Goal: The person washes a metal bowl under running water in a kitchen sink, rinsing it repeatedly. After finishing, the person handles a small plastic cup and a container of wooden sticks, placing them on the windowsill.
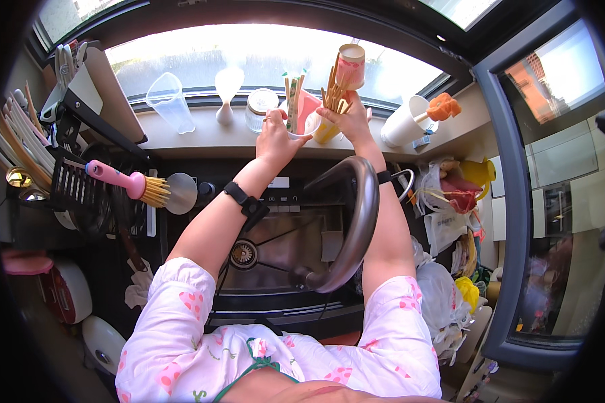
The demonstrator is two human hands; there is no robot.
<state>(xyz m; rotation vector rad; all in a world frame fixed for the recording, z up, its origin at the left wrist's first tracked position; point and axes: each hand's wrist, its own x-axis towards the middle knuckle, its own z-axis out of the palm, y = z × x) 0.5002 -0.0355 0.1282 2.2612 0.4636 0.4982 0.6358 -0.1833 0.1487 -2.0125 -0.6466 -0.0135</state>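
My left hand (275, 138) grips the rim of a white container (305, 135) on the windowsill. Paper-wrapped straws (293, 103) and a pink flat piece (308, 111) stand up in it. Just to the right, my right hand (350, 118) closes around a bundle of thin wooden sticks (335, 93) at a yellow patterned cup (326, 130). A pink-and-white paper cup (351, 70) rises beyond the right fingertips; whether those fingers hold it is hidden. Left of my left hand stands a lidded glass jar (262, 108).
A clear plastic pitcher (171, 101), a white hourglass-shaped object (227, 93) and a white cup (406, 121) with an orange flower (443, 107) line the sill. Below arches a dark faucet (370, 216) over the sink (282, 252). A pink-handled brush (126, 181) juts in from the left; plastic bags (438, 297) crowd the right.
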